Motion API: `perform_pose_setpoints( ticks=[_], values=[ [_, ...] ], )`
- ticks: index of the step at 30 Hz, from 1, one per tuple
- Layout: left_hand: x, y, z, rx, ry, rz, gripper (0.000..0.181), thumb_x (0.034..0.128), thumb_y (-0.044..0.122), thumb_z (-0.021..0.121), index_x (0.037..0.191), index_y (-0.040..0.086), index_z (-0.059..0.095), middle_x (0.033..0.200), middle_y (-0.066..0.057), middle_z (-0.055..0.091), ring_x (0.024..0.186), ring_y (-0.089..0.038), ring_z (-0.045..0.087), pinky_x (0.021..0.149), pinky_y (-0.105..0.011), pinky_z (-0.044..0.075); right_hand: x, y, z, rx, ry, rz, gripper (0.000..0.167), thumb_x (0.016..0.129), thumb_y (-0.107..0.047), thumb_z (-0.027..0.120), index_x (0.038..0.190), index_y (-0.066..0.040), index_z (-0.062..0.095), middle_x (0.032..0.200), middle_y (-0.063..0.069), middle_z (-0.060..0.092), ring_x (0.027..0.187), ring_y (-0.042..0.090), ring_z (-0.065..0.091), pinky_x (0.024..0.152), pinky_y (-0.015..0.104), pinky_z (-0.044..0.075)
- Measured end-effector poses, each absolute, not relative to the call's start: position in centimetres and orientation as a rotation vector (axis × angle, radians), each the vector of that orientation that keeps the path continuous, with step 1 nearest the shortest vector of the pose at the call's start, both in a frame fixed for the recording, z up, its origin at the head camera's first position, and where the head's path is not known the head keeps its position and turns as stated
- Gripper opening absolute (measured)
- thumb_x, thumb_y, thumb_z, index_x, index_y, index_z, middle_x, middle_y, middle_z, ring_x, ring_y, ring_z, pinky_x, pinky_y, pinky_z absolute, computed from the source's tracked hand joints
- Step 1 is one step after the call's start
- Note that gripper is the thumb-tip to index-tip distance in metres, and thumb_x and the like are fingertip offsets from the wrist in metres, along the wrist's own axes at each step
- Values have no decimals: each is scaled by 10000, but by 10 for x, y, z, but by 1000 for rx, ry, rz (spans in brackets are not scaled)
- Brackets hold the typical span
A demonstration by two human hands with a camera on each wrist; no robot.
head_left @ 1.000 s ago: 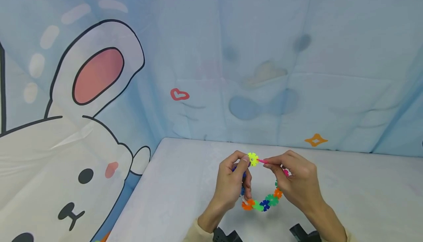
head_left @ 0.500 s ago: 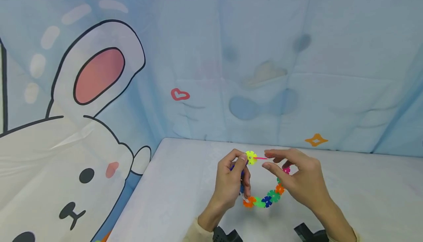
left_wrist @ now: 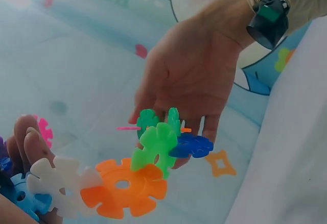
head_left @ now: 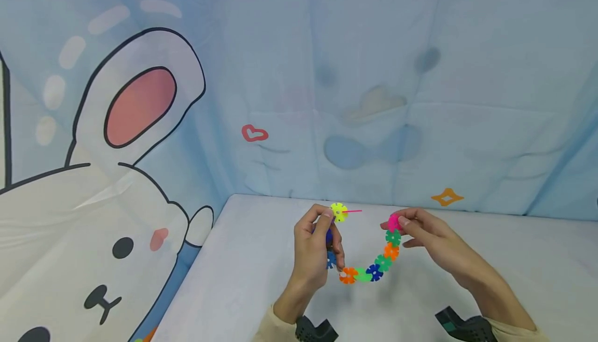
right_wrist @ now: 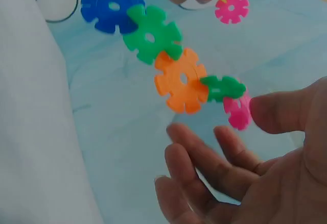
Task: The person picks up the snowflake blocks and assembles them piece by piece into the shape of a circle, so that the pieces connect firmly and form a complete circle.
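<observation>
A curved chain of coloured, slotted plastic snowflake discs hangs between both hands above the white table. My left hand (head_left: 308, 254) grips its left end, covering some blue and purple discs. A yellow disc (head_left: 339, 211) sticks out above the left fingertips, with a pink disc (right_wrist: 231, 8) slotted into it, seen edge-on from the head. My right hand (head_left: 434, 238) pinches the pink disc (head_left: 394, 222) at the other end between thumb and index finger; its other fingers are loosely extended. Orange (left_wrist: 122, 185), white (left_wrist: 59, 183), green (right_wrist: 150, 35) and dark blue (right_wrist: 110, 7) discs link the ends.
The white tabletop (head_left: 252, 259) lies beneath the hands. Behind it hangs a light blue cloth (head_left: 289, 72) with a printed rabbit (head_left: 135, 202) at left. Dark wrist cameras (head_left: 315, 330) are strapped to both forearms.
The right fingers have let go of the pink disc on the yellow one and now pinch the pink disc at the chain's right end. The left hand has moved slightly left and the gap has widened.
</observation>
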State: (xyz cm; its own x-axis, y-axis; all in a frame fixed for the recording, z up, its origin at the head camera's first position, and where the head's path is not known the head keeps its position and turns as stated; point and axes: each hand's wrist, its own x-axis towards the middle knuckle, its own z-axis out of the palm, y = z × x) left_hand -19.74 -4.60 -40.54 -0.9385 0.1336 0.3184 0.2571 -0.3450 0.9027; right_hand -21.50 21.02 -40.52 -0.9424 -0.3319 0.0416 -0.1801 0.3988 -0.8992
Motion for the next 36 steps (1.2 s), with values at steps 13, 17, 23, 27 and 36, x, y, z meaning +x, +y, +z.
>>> perform_pose_setpoints(
  ticks=[13,17,23,27,36],
  values=[
    [-190,-52,-396,-787,-1739,-2403,300,1131,153,456,977,-103,476,573,-230,414,420,-33,563,430,-189,521,-189,190,-384,-493,2418,-1842,285,1115,-286,564,1175,-14,622,1173,26,802,1091,124,743,900,224,580],
    [-183,-53,-389,-906,-1703,-2344,279,1124,107,443,963,-119,472,560,-279,391,373,-128,515,394,-222,516,-177,186,-377,-586,2414,-1915,170,1104,-174,579,1113,-11,629,1078,51,786,995,157,740,889,214,580],
    [-174,-53,-381,-1019,-1676,-2257,235,1106,44,430,952,-124,488,537,-253,435,347,-291,460,327,-306,495,-162,182,-370,-709,2462,-1945,64,1071,-48,598,1077,-47,662,954,52,703,847,215,688,782,258,587],
    [-168,-55,-377,-1073,-1665,-2192,205,1094,12,422,955,-109,511,544,-240,459,346,-305,458,327,-311,499,-156,182,-369,-811,2392,-2034,127,1047,46,581,1092,-32,671,1015,57,723,881,205,708,783,264,602],
    [-158,-55,-372,-1157,-1622,-2096,164,1068,-59,414,967,-85,541,555,-215,484,357,-279,479,346,-296,519,-139,175,-358,-959,2370,-2161,218,993,154,578,1068,-13,696,1024,94,737,961,203,702,821,253,592]
  ],
)
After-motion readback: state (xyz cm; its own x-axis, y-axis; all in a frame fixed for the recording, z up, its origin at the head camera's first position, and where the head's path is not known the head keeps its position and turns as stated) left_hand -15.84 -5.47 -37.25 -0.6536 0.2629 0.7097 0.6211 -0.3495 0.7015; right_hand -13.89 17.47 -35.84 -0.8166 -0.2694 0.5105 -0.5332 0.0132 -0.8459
